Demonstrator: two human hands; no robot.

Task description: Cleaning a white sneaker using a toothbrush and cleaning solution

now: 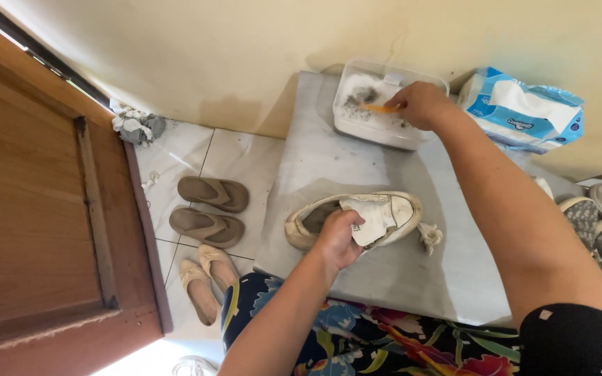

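A worn white sneaker (398,209) lies on its side on a grey marble slab (329,160). My left hand (337,238) grips it at the opening, fingers tucked inside by the tongue. My right hand (421,104) reaches to the far side and holds a small orange-handled brush (379,108) dipped into a clear plastic tub (367,129) of soapy, greyish water. A loose white lace end (430,237) hangs beside the sneaker's toe.
A blue-and-white pack of wipes (524,111) leans on the wall at right. Grey shoes (597,226) sit to the right. On the tiled floor at left lie brown flip-flops (210,209), beige flats (207,278), a rag (137,127) and a wooden door (29,209).
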